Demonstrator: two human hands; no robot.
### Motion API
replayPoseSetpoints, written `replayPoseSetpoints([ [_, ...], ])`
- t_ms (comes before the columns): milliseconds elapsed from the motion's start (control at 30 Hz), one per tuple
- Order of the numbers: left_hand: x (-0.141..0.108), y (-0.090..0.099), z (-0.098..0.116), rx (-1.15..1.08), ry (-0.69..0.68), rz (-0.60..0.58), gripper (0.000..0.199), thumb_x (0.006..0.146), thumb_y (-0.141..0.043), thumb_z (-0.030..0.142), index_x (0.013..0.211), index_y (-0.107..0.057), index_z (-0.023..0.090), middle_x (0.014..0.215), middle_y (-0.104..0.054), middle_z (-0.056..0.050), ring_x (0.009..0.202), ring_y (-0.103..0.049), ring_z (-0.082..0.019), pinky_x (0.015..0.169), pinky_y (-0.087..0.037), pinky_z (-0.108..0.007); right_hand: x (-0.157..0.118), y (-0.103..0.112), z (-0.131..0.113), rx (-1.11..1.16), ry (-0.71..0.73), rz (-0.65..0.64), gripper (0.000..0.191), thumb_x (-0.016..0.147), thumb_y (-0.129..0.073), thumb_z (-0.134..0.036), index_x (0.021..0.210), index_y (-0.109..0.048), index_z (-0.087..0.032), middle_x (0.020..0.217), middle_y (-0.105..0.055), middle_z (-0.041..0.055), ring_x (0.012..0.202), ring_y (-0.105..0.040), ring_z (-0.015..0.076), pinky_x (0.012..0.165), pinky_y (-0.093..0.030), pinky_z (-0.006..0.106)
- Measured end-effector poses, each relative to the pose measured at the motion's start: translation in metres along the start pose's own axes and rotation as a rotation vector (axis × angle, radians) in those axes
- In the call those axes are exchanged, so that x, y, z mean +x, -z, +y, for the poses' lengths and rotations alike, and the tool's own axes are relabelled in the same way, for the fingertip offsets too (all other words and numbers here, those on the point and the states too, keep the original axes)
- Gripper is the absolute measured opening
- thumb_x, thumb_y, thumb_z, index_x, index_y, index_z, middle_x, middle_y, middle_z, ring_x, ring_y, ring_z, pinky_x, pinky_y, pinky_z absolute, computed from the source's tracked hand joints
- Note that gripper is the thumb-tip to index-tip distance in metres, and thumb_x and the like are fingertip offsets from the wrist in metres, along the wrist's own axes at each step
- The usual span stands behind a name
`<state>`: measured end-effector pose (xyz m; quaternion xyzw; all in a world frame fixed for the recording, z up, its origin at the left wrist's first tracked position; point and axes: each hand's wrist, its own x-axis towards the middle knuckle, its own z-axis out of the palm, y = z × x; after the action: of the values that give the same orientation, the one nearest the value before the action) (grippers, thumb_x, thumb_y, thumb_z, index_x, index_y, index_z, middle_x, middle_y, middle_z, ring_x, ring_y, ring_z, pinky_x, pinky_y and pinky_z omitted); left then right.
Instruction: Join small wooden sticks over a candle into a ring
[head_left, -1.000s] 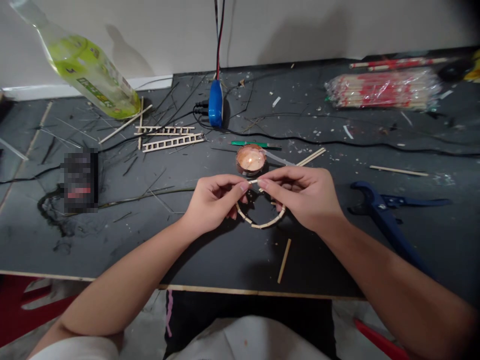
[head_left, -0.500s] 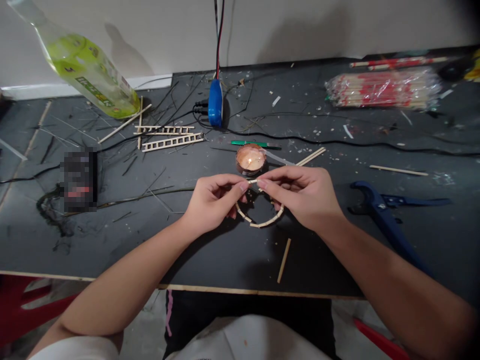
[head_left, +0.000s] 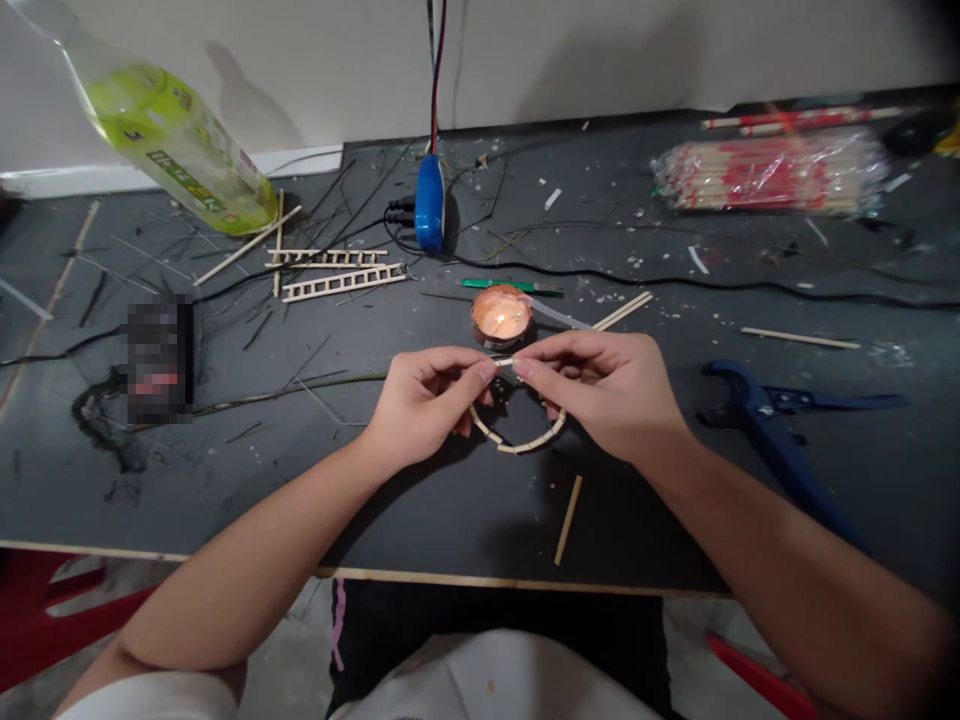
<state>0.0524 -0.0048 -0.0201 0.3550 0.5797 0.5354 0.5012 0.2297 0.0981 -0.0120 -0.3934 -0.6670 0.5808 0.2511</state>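
Between my two hands is a ring of short pale wooden stick pieces (head_left: pixel 534 443), curving down below my fingers. My left hand (head_left: pixel 431 405) pinches its upper left part between thumb and fingers. With thumb and fingertips, my right hand (head_left: pixel 600 390) pinches the upper right part, close to the left fingertips. A short pale section shows between the two thumbs. Just beyond my fingers stands a small brown bowl (head_left: pixel 480 327) with a bright glow inside. Nearer me, a loose wooden stick (head_left: pixel 568 520) lies on the dark table (head_left: pixel 450 530).
A blue pipe cutter (head_left: pixel 772 430) lies to the right. Bagged red-and-white sticks (head_left: pixel 772 175) are at the back right. Small wooden ladders (head_left: pixel 345 283), a green-labelled bottle (head_left: pixel 187 160), a blue plug-in device (head_left: pixel 430 205) with black cables and scattered twigs occupy the left and back.
Both hands keep their pinch on the wooden ring with barely any movement. The glow in the bowl looks brighter, and the view has shifted very slightly.
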Motion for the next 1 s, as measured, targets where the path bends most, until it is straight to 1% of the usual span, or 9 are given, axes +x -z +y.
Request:
replayPoseSetpoints([
  [100,0.0,0.001,0.0,0.002,-0.008,0.0,0.027,0.092,-0.077,0.04,0.097,-0.079,0.013,0.069,-0.07,-0.002,0.042,-0.056,-0.006,0.039,-0.046,-0.015,0.0,-0.001,0.0,-0.001,0.005,0.003,0.019,0.082,-0.085,-0.037,0.091,-0.083,-0.02,0.059,-0.067,-0.0001,0.047,-0.056,0.0097,0.044,-0.046,0.022],
  [267,0.0,0.002,-0.001,0.037,-0.037,-0.012,0.026,0.094,-0.075,0.04,0.099,-0.08,0.015,0.072,-0.073,-0.003,0.039,-0.05,-0.003,0.036,-0.039,-0.015,0.0,0.001,-0.002,0.01,0.006,0.007,0.019,0.081,-0.086,-0.036,0.091,-0.083,-0.021,0.062,-0.068,0.0001,0.048,-0.056,0.0097,0.044,-0.047,0.022],
  [400,0.001,0.002,-0.001,0.025,-0.041,-0.012,0.027,0.094,-0.075,0.041,0.099,-0.08,0.015,0.073,-0.074,-0.004,0.039,-0.05,-0.004,0.036,-0.04,-0.016,0.0,0.003,-0.006,0.068,0.014,-0.004,0.017,0.083,-0.084,-0.037,0.091,-0.083,-0.022,0.065,-0.069,0.0003,0.049,-0.057,0.0098,0.044,-0.048,0.023],
  [533,0.001,0.001,0.0,0.001,-0.028,-0.006,0.029,0.092,-0.076,0.043,0.098,-0.08,0.014,0.073,-0.074,-0.004,0.039,-0.051,-0.004,0.036,-0.041,-0.016,0.0,0.003,-0.011,0.125,-0.01,0.017,0.022,0.086,-0.08,-0.039,0.097,-0.081,-0.021,0.067,-0.069,0.0009,0.049,-0.058,0.0106,0.042,-0.044,0.023],
  [600,0.001,0.001,0.001,-0.017,-0.02,0.001,0.03,0.091,-0.077,0.043,0.098,-0.08,0.014,0.072,-0.074,-0.004,0.039,-0.051,-0.004,0.035,-0.041,-0.016,0.001,0.003,-0.011,0.141,-0.021,0.011,0.026,0.087,-0.079,-0.043,0.099,-0.08,-0.02,0.067,-0.069,0.0013,0.05,-0.058,0.0108,0.04,-0.041,0.023],
  [700,0.002,0.0,0.002,-0.06,-0.014,0.015,0.03,0.09,-0.078,0.043,0.096,-0.079,0.014,0.071,-0.073,-0.003,0.038,-0.051,-0.004,0.034,-0.04,-0.016,0.004,0.005,-0.007,0.144,-0.05,-0.046,0.034,0.091,-0.073,-0.053,0.096,-0.078,-0.019,0.069,-0.069,0.0024,0.05,-0.059,0.0106,0.041,-0.041,0.022],
  [833,0.004,0.002,0.003,-0.135,-0.017,0.057,0.026,0.09,-0.079,0.04,0.093,-0.078,0.014,0.07,-0.072,-0.002,0.037,-0.054,-0.005,0.034,-0.04,-0.017,0.007,0.011,0.0,0.164,-0.078,-0.162,0.052,0.092,-0.064,-0.068,0.087,-0.075,-0.017,0.077,-0.071,0.0059,0.054,-0.062,0.0111,0.043,-0.043,0.022],
  [900,0.005,0.003,0.003,-0.168,-0.038,0.095,0.025,0.091,-0.078,0.04,0.094,-0.078,0.015,0.071,-0.071,-0.001,0.038,-0.055,-0.006,0.035,-0.041,-0.018,0.009,0.013,0.002,0.159,-0.091,-0.222,0.053,0.09,-0.066,-0.069,0.087,-0.075,-0.017,0.079,-0.071,0.0059,0.055,-0.063,0.0112,0.043,-0.042,0.021],
  [1000,0.008,0.006,0.001,-0.205,-0.091,0.162,0.025,0.092,-0.076,0.042,0.097,-0.077,0.017,0.075,-0.071,-0.001,0.04,-0.055,-0.006,0.038,-0.044,-0.019,0.009,0.012,0.0,0.122,-0.111,-0.31,0.042,0.088,-0.076,-0.059,0.094,-0.076,-0.017,0.078,-0.071,0.0042,0.056,-0.064,0.0106,0.043,-0.041,0.02],
])
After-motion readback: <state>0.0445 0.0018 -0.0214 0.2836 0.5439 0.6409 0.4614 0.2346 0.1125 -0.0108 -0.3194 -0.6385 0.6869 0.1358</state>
